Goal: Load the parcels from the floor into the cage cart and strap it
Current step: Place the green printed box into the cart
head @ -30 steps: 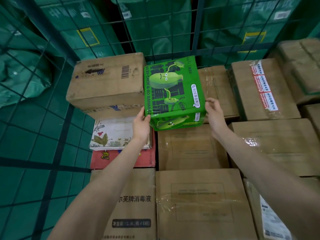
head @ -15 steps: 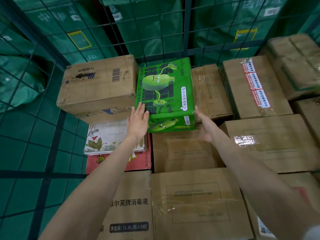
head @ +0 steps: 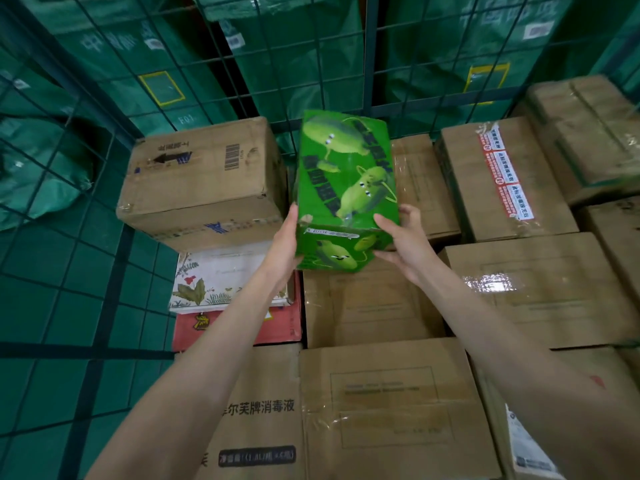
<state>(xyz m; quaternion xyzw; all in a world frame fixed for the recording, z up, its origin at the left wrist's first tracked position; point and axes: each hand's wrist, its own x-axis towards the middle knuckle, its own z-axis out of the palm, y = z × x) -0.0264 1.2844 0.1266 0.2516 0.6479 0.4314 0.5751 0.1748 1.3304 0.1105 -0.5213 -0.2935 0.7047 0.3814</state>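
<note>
green wire mesh (head: 311, 57) is seen closing the back and left of the cage cart, with green sacks (head: 284, 46) hanging beyond it, and the cart floor is packed with brown cartons. the green box (head: 343, 188), printed with cartoon figures, is being stood on end in the narrow gap between the big carton (head: 204, 178) at the back left and the taped carton (head: 422, 181) on its right. that slot looks too slim for the box laid flat, so the upright turn is probably meant to make it fit.

the left hand (head: 285, 249) is laid against the lower left edge of the green box, palm in, fingers nearly straight and pressed to the side, not curled round it. the right hand (head: 403, 242) is cupped at the lower right corner, thumb on the top face, fingers (head: 389, 256) spread under the near end, so the box is pinched there. both forearms are stretched forward and slightly inward, the box squeezed between them. its lower end is held over a white flowered box (head: 221, 278) and a plain carton (head: 367, 306); whether it rests on them cannot be told. no strap is seen.
</note>
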